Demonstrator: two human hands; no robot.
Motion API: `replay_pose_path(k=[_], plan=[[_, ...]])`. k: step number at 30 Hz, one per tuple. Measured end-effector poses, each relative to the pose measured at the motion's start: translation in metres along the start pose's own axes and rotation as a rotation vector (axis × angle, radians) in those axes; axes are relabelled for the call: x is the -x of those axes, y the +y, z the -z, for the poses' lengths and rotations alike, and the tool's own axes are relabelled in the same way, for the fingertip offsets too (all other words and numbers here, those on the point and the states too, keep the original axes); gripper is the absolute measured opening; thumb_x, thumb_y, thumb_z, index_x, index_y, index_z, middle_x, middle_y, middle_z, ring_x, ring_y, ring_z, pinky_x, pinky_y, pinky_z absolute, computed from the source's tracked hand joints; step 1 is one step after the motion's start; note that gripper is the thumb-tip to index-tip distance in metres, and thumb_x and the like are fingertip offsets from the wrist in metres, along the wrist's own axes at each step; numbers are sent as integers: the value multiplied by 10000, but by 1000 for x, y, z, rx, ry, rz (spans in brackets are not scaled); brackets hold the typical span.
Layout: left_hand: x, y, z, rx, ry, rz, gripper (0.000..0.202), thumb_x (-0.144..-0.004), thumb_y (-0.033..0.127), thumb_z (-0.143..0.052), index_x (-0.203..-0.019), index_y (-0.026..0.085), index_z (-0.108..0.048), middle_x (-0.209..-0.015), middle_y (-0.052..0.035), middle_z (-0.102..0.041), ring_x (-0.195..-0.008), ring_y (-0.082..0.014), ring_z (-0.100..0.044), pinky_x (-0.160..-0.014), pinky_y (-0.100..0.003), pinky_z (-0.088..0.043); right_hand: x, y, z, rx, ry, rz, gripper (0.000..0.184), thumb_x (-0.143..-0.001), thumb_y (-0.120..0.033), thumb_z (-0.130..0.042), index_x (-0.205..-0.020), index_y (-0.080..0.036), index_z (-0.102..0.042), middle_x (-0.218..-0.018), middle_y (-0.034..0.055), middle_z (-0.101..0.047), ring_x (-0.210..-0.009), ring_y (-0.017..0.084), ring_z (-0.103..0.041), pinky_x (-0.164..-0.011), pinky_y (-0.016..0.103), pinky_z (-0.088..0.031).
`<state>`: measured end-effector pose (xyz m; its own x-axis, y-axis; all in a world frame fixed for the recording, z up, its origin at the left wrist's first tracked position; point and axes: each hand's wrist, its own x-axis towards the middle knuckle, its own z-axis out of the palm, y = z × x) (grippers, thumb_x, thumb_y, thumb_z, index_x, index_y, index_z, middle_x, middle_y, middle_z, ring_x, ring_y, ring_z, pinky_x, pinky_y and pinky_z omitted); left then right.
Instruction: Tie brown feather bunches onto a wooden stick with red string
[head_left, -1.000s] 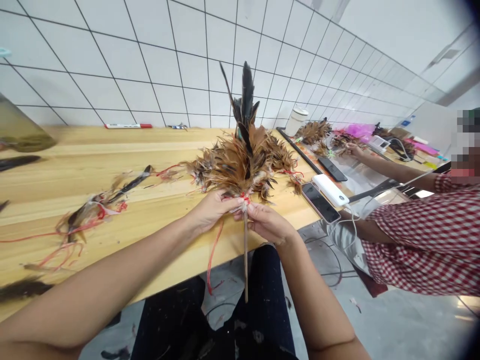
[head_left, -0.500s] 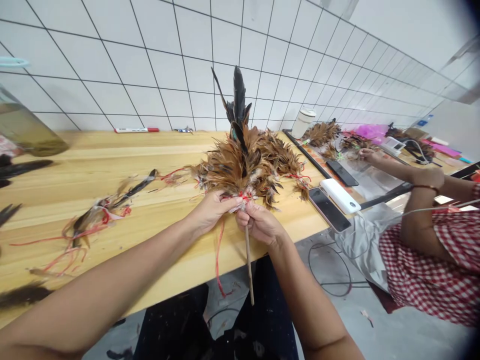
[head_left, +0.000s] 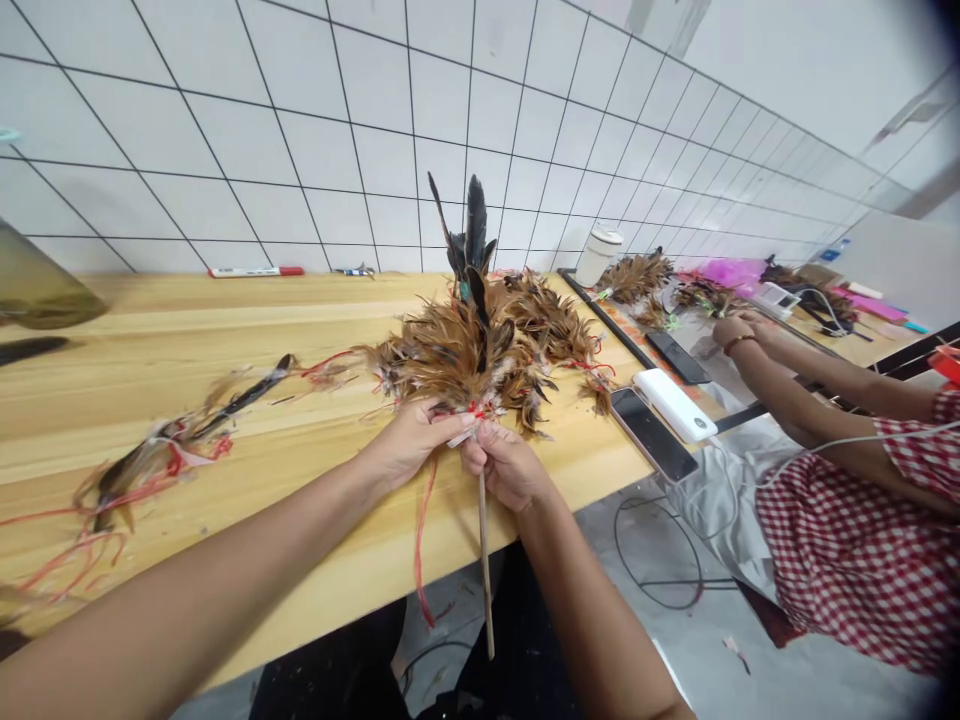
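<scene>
Lot one, nearest me: my left hand (head_left: 409, 445), closed around the base of a brown feather bundle (head_left: 465, 350), which stands at 12 o'clock. Lot two: my right hand (head_left: 501, 465), closed just beside it on a thin wooden stick (head_left: 486, 570), which points down at 6 o'clock. Lot three: a red strip (head_left: 422, 550), hanging from the base at 6 o'clock. Handling note: both hands close together at the binding should keep the feathers bunched and the wrap tight. Beyond: loose feathers tangled with red string (head_left: 150, 470) on a wooden workbench (head_left: 315, 570) at 9 o'clock; a smartphone (head_left: 651, 435) and white power bank (head_left: 675, 405) at 2 o'clock; a co-worker's hands (head_left: 735, 332) and checked sleeve (head_left: 847, 560) at 3 o'clock; a red-capped marker (head_left: 255, 271) at 11 o'clock.
</scene>
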<state>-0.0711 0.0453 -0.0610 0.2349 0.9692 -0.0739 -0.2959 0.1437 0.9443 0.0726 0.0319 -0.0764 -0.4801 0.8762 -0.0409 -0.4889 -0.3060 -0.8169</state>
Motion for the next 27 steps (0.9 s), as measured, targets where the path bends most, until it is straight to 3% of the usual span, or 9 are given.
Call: replay_pose_path(k=[5,10,15,18,23,27], plan=[[2,3,-6,-4,-83,-49,296,-666,343,-779,-672,123,-582,-603,7,-606,-603,-102,-558,-646,-241,-453,2,0,-3,-30,-4,58,350,-753,-470,-702,-689,-144,-592,-494,-68,-353,-472,59,-276,-488,226,-215],[1,2,-9,17,-65,-67,315,-650,354,-790,-714,122,-587,-618,10,-605,-619,-100,-548,-685,-248,-444,2,-1,-3,-89,7,55,304,-764,-406,-714,-682,-140,-592,-494,-81,-293,-465,52,-216,-467,204,-200],[1,-1,-7,-13,-84,-82,329,-668,381,-767,-801,121,-615,-750,-16,-637,-732,-119,-568,-760,-259,-435,3,-3,-2,-127,29,49,293,-780,-389,-701,-679,-146,-572,-494,-90,-227,-457,57,-184,-444,185,-202],[4,0,-6,-173,-50,-134,319,-728,392,-706,-882,125,-624,-828,-27,-641,-784,-126,-564,-770,-258,-423,4,-8,-1,-178,63,61,282,-797,-382,-683,-688,-157,-551,-513,-92,-181,-458,64,-167,-427,172,-223],[11,2,-9,-569,-4,-251,234,-838,357,-549,-808,132,-608,-696,1,-578,-637,-100,-485,-612,-225,-374,3,-10,2,-266,148,51,254,-844,-320,-640,-691,-175,-499,-534,-91,-164,-448,65,-165,-405,150,-232],[13,2,-11,-703,54,-316,189,-831,291,-519,-763,135,-601,-638,15,-542,-573,-86,-439,-551,-210,-332,1,-6,4,-320,183,42,299,-855,-279,-630,-650,-178,-437,-528,-91,-190,-441,55,-187,-406,143,-238]])
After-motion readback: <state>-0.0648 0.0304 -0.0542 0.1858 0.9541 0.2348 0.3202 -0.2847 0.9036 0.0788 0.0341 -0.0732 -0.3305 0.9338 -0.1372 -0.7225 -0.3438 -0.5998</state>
